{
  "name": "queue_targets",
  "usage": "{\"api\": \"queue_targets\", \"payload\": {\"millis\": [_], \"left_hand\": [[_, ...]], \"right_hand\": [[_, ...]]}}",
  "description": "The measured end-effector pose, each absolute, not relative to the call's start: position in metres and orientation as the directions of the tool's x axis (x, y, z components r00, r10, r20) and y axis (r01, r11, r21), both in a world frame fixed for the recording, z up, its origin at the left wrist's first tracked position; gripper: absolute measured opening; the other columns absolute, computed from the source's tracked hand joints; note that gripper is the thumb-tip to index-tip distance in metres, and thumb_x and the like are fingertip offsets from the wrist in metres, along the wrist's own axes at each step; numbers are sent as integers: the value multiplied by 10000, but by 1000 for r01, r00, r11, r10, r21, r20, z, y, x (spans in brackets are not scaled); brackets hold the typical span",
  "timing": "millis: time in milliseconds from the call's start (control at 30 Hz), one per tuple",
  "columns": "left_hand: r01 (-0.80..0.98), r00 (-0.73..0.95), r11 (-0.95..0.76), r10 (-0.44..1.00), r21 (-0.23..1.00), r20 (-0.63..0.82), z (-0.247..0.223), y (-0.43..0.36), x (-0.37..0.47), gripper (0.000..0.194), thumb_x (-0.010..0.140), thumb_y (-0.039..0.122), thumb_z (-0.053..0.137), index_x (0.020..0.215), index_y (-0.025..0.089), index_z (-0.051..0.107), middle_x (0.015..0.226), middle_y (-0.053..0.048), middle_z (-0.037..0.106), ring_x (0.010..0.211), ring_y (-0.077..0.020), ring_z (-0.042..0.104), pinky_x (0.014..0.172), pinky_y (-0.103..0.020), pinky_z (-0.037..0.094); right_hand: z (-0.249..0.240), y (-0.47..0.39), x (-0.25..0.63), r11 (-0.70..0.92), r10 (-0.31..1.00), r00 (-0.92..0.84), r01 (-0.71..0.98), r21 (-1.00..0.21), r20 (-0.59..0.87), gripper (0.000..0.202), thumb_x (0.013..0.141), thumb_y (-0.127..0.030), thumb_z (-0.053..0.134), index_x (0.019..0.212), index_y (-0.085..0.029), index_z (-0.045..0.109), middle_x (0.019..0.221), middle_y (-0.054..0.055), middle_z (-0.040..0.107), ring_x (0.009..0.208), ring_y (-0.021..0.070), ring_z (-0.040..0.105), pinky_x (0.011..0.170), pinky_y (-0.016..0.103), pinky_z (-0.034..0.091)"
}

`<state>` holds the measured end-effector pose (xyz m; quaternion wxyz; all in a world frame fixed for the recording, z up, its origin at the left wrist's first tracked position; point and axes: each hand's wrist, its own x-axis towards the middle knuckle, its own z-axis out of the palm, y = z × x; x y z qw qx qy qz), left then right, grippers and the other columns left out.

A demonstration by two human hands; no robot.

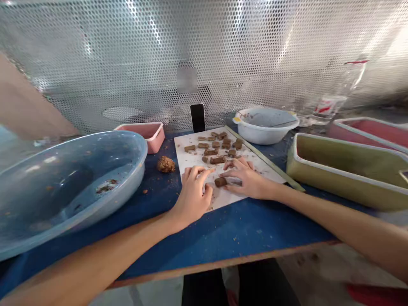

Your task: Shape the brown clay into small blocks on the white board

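Apparently for steadiness, the left hand [190, 199] is held with fingers spread over the white sheet [223, 199], while a short brown piece [219, 182] is bracketed by the parted, curved fingers of the right hand [251, 182], perhaps against rolling.

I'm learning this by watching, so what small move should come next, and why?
Probably ease the left hand towards the near brown piece to steady its left side: the right hand's fingers are at its right, while the left fingers are open and hold nothing.
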<state>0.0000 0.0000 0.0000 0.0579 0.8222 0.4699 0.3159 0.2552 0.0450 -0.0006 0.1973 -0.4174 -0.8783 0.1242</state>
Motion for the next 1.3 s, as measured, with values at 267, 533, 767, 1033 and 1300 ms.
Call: {"api": "queue_targets", "payload": {"millis": [267,533,767,1033,1300], "left_hand": [[723,340,-552,808,416,481,1,-1,1,395,993,74,538,1337,228,656,1269,-96,629,1254,-322,561,1139,-542,499],[711,337,-540,824,450,456,0,2,1,349,994,75,542,1297,206,654,1270,-99,636,1259,-323,546,1150,-550,486],[704,329,-535,829,467,453,-1,3,1,340,985,71,555,1283,207,648,1272,-97,640,1267,-322,549,1154,-537,489],[698,331,-538,828,473,452,-1,3,1,353,988,65,542,1293,226,620,1282,-97,640,1281,-326,548,1150,-544,498],[695,338,-529,838,487,428,1,2,2,339,966,72,548,1263,219,622,1264,-103,637,1270,-334,535,1143,-561,504]], "right_hand": [[-3,45,256,592,804,-540,692,-413,249,377,968,-543,793,1260,-308,829,1346,141,636,1409,425,533,1201,727,439],[-5,46,252,565,823,-513,699,-438,244,323,946,-490,818,1214,-310,818,1336,131,627,1389,415,550,1199,718,454],[-1,45,248,509,856,-477,711,-485,198,301,923,-485,838,1162,-307,797,1356,113,620,1383,395,542,1223,688,441],[-2,42,249,497,864,-459,717,-488,206,468,889,-563,861,1257,-299,743,1404,127,606,1436,414,519,1257,725,385],[-3,42,253,565,823,-488,645,-514,292,215,973,-478,803,1112,-314,804,1338,109,638,1368,373,566,1219,673,438]]}}
